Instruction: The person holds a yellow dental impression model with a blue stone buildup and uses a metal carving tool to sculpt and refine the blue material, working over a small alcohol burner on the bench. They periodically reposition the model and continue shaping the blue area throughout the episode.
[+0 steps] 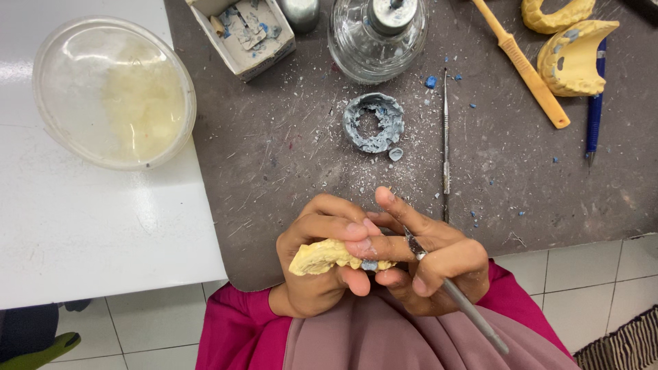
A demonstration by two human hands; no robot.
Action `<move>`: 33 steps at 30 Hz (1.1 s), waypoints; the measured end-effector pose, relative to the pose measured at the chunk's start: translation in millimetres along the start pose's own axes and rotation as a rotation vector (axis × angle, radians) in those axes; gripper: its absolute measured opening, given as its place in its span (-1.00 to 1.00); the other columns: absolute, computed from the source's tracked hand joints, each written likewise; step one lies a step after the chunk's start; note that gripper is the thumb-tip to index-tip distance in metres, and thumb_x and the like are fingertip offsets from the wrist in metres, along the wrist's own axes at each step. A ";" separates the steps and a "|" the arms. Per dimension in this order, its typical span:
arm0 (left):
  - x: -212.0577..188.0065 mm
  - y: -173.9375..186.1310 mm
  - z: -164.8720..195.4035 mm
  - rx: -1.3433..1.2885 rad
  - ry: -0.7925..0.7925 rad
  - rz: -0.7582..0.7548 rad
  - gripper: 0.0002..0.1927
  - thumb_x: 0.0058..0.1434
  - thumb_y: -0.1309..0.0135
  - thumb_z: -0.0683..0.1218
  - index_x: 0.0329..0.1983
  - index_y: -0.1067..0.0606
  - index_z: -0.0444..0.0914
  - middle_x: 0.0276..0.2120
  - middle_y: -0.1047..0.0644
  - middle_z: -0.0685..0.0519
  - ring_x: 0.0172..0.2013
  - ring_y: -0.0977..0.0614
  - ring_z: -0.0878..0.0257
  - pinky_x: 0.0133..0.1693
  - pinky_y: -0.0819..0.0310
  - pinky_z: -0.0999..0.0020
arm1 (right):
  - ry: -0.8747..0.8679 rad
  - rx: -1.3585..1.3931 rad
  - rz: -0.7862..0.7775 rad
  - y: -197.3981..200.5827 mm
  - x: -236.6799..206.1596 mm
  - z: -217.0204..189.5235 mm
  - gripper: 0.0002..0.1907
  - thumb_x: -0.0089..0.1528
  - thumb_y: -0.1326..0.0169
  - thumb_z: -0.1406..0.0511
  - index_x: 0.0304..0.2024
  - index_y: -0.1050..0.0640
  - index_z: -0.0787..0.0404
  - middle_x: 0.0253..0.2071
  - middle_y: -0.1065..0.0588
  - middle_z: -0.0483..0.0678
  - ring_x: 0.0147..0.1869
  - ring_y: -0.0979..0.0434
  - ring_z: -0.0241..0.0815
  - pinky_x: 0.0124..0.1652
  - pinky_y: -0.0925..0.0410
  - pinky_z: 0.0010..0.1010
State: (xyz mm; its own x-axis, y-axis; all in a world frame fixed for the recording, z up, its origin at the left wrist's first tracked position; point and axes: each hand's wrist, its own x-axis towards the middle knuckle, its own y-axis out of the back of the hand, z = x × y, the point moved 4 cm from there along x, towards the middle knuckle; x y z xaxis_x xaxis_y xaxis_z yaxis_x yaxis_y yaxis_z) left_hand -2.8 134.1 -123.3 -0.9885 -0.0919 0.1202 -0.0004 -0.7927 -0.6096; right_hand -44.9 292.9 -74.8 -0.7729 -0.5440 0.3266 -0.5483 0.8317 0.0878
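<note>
Cradling the yellow dental cast (321, 257) in a closed left hand (317, 264), the person steadies the metal carving tool (452, 291) gripped by the right hand (428, 259) (at three o'clock), where short, braced strokes likely work best.

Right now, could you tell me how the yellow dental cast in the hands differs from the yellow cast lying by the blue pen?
The held cast is gripped in the left hand over the lap, while the right hand holds a metal instrument to it; the cast by the blue pen lies untouched on the grey mat. The held one is mostly hidden by fingers; the other shows its full arch. Both are pale yellow with bluish wax.
</note>
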 end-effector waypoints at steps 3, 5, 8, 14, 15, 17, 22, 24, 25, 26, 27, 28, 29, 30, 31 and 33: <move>-1.2 0.3 -1.1 -0.008 -0.002 0.006 -0.50 0.23 -0.35 0.10 0.15 -0.55 -0.20 -0.06 -0.53 0.01 -0.07 -0.63 0.32 0.00 -0.66 0.48 | 0.012 -0.017 -0.003 1.8 -0.3 -1.6 -0.54 0.24 -0.23 0.53 -0.17 -0.20 0.09 0.07 -0.56 0.30 0.52 -0.26 0.24 0.46 -0.29 0.10; -3.0 0.8 -1.0 0.007 0.007 -0.004 -0.52 0.24 -0.34 0.07 0.16 -0.55 -0.20 -0.03 -0.54 0.00 -0.06 -0.66 0.31 -0.01 -0.69 0.48 | 0.024 -0.028 -0.024 0.0 0.9 -0.7 -0.53 0.26 -0.23 0.52 -0.16 -0.19 0.09 0.07 -0.56 0.28 0.55 -0.23 0.24 0.45 -0.35 0.10; -6.0 2.0 -2.4 0.002 0.055 -0.002 -0.44 0.25 -0.36 -0.01 0.29 -0.48 -0.18 0.07 -0.53 -0.03 0.01 -0.67 0.24 0.02 -0.72 0.43 | 0.063 0.001 0.063 -1.9 3.4 4.0 -0.56 0.27 -0.17 0.54 -0.14 -0.16 0.12 0.09 -0.57 0.29 0.55 -0.30 0.23 0.41 -0.32 0.07; -7.3 2.7 -7.1 -0.121 0.133 0.001 -0.28 0.30 -0.37 -0.17 0.49 -0.35 -0.18 0.11 -0.53 -0.12 0.00 -0.67 0.18 0.01 -0.71 0.38 | 0.168 -0.005 0.105 2.6 -1.4 9.5 -0.56 0.26 -0.17 0.59 -0.14 -0.17 0.21 0.09 -0.52 0.36 0.50 -0.27 0.27 0.46 -0.27 0.17; -7.3 2.4 -7.9 -0.144 0.156 0.006 -0.28 0.31 -0.36 -0.18 0.50 -0.35 -0.20 0.09 -0.54 -0.14 -0.01 -0.67 0.17 0.02 -0.70 0.36 | 0.167 -0.012 0.133 4.5 -3.3 9.2 -0.56 0.25 -0.17 0.59 -0.14 -0.17 0.21 0.08 -0.52 0.35 0.48 -0.31 0.27 0.46 -0.27 0.17; -5.8 1.0 -6.5 -0.119 0.108 -0.017 -0.30 0.34 -0.32 -0.13 0.51 -0.34 -0.20 0.10 -0.57 -0.14 0.06 -0.67 0.16 0.07 -0.70 0.36 | 0.165 -0.025 0.187 6.3 -6.1 7.6 -0.56 0.23 -0.18 0.58 -0.14 -0.18 0.21 0.05 -0.53 0.34 0.43 -0.39 0.27 0.44 -0.27 0.16; -4.3 0.2 -3.6 0.000 0.079 -0.010 -0.40 0.39 -0.26 -0.05 0.45 -0.39 -0.27 0.13 -0.58 -0.17 0.12 -0.67 0.15 0.12 -0.68 0.37 | 0.168 -0.164 0.191 6.6 -0.6 2.7 -0.53 0.21 -0.19 0.55 -0.14 -0.15 0.18 0.03 -0.57 0.29 0.26 -0.60 0.06 0.49 -0.21 0.24; -3.8 0.0 -3.1 0.043 0.079 -0.003 -0.46 0.41 -0.26 -0.06 0.38 -0.42 -0.32 0.13 -0.59 -0.18 0.12 -0.67 0.15 0.15 -0.65 0.38 | 0.168 -0.168 0.176 8.5 2.9 1.1 -0.54 0.25 -0.17 0.54 -0.12 -0.14 0.17 0.02 -0.56 0.30 0.25 -0.61 0.07 0.50 -0.21 0.24; -3.7 -0.2 -3.4 0.032 0.094 0.005 -0.49 0.42 -0.26 -0.07 0.36 -0.43 -0.33 0.17 -0.57 -0.19 0.12 -0.66 0.14 0.15 -0.64 0.36 | 0.164 -0.170 0.167 8.8 4.0 0.3 -0.55 0.28 -0.16 0.53 -0.10 -0.14 0.17 0.02 -0.56 0.30 0.24 -0.60 0.08 0.50 -0.20 0.25; -3.6 -0.5 -3.7 0.020 0.110 0.012 -0.52 0.43 -0.25 -0.09 0.34 -0.43 -0.35 0.20 -0.54 -0.21 0.12 -0.65 0.13 0.15 -0.63 0.34 | 0.160 -0.171 0.159 8.8 4.5 -0.9 -0.56 0.31 -0.16 0.51 -0.09 -0.13 0.16 0.01 -0.56 0.31 0.23 -0.60 0.10 0.50 -0.19 0.27; -3.4 -0.8 -3.9 0.008 0.126 0.020 -0.55 0.45 -0.24 -0.11 0.32 -0.44 -0.36 0.23 -0.52 -0.22 0.11 -0.64 0.12 0.15 -0.62 0.33 | 0.139 -0.157 0.224 10.7 4.1 -1.7 -0.65 0.34 -0.11 0.46 -0.05 -0.18 0.21 0.01 -0.55 0.32 0.25 -0.57 0.13 0.43 -0.27 0.21; -3.1 -1.8 -3.4 -0.021 0.118 0.016 -0.56 0.47 -0.22 -0.09 0.33 -0.42 -0.35 0.22 -0.52 -0.22 0.15 -0.63 0.11 0.19 -0.61 0.30 | 0.117 -0.143 0.290 11.6 3.4 -3.0 -0.71 0.37 -0.07 0.41 -0.02 -0.22 0.26 0.02 -0.53 0.33 0.27 -0.54 0.17 0.36 -0.34 0.15; -2.9 -2.8 -2.9 -0.050 0.110 0.013 -0.56 0.50 -0.19 -0.08 0.33 -0.41 -0.35 0.21 -0.53 -0.22 0.18 -0.63 0.09 0.24 -0.59 0.27 | 0.096 -0.129 0.356 12.4 2.6 -4.8 -0.75 0.40 -0.03 0.36 0.01 -0.26 0.30 0.03 -0.52 0.33 0.29 -0.51 0.20 0.29 -0.42 0.09; -3.0 -3.5 -1.3 -0.079 0.102 0.010 -0.57 0.52 -0.16 -0.07 0.34 -0.39 -0.34 0.20 -0.53 -0.22 0.21 -0.62 0.08 0.28 -0.58 0.24 | 0.076 -0.114 0.422 13.4 2.4 -7.6 -0.75 0.43 0.01 0.31 0.04 -0.29 0.35 0.04 -0.50 0.34 0.31 -0.48 0.23 0.21 -0.49 0.03; -3.5 -2.8 -1.0 -0.108 0.144 0.020 -0.55 0.51 -0.15 -0.06 0.35 -0.36 -0.34 0.20 -0.54 -0.23 0.19 -0.62 0.06 0.27 -0.58 0.22 | 0.056 -0.099 0.488 17.2 2.6 -12.3 -0.71 0.45 0.05 0.26 0.07 -0.33 0.40 0.05 -0.49 0.35 0.32 -0.45 0.26 0.14 -0.57 -0.03; -5.6 0.9 3.0 -0.167 0.223 0.032 -0.50 0.49 -0.14 -0.04 0.37 -0.30 -0.35 0.20 -0.55 -0.27 0.16 -0.63 0.03 0.26 -0.57 0.18 | -0.031 -0.219 0.476 21.9 6.6 -22.1 -0.66 0.46 0.07 0.21 0.03 -0.41 0.42 -0.02 -0.50 0.29 0.22 -0.46 0.22 -0.02 -0.60 -0.15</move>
State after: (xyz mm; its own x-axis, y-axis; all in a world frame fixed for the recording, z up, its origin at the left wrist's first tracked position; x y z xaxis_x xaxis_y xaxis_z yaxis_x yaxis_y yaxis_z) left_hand 3.2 132.1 -122.2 -0.9973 0.0344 -0.0650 0.0244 -0.6794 -0.7334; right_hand -54.9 310.0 -49.9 -0.9311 -0.1007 0.3506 -0.0573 0.9896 0.1321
